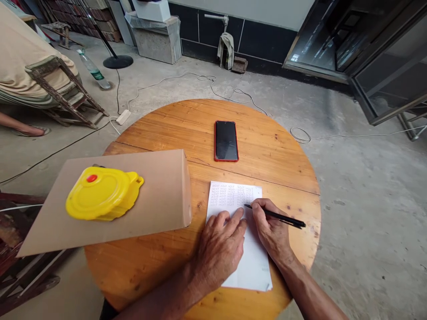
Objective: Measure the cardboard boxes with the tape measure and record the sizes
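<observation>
A white sheet of paper (248,266) lies on the round wooden table (260,129), its upper part covered with rows of small handwritten characters, too small to read surely. My right hand (271,226) grips a black pen (287,218), its tip at the paper near the lowest written row. Flat on the sheet, just left of the pen tip, rests my left hand (222,246), fingers stretched out and nothing held. Part of the paper is hidden under both hands.
Beyond the paper lies a phone (226,141) in a red case. At left, a cardboard box (163,191) overhangs the table edge and carries a yellow plastic case (103,193). A wooden stool (66,89), a bottle (94,71) and cables stand or lie on the floor.
</observation>
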Demonstrator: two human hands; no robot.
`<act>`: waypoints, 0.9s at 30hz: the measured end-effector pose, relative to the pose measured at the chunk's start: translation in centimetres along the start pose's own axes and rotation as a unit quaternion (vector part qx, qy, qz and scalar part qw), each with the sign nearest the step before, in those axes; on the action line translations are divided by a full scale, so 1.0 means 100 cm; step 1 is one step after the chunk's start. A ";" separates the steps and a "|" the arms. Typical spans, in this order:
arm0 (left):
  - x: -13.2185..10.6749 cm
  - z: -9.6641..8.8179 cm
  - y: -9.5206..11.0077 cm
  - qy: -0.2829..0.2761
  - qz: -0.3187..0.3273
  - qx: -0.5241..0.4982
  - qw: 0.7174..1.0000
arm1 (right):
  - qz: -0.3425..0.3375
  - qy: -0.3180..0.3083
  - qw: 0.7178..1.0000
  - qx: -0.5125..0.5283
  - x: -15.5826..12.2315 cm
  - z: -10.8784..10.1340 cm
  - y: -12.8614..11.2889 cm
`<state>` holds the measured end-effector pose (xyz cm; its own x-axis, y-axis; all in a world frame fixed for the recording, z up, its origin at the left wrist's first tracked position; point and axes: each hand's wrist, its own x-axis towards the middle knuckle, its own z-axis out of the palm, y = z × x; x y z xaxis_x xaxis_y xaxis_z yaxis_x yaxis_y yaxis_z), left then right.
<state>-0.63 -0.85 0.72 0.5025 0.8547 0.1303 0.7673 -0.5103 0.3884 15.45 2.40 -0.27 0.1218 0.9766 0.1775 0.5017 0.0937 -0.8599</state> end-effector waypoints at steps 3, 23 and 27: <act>0.000 0.001 0.000 0.003 -0.001 0.002 1.000 | 0.006 0.002 1.000 0.009 -0.001 0.000 0.002; -0.001 0.003 -0.001 -0.006 -0.006 -0.011 1.000 | 0.058 0.031 0.996 0.061 -0.001 -0.002 0.003; -0.001 0.003 -0.001 -0.007 -0.009 -0.016 1.000 | 0.073 0.087 0.988 0.103 0.001 -0.001 0.007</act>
<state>-0.63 -0.90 0.39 0.4944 0.8621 0.1110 0.7633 -0.4917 0.4190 15.85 2.59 -0.77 0.3342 0.9363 0.1076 0.2856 0.0082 -0.9583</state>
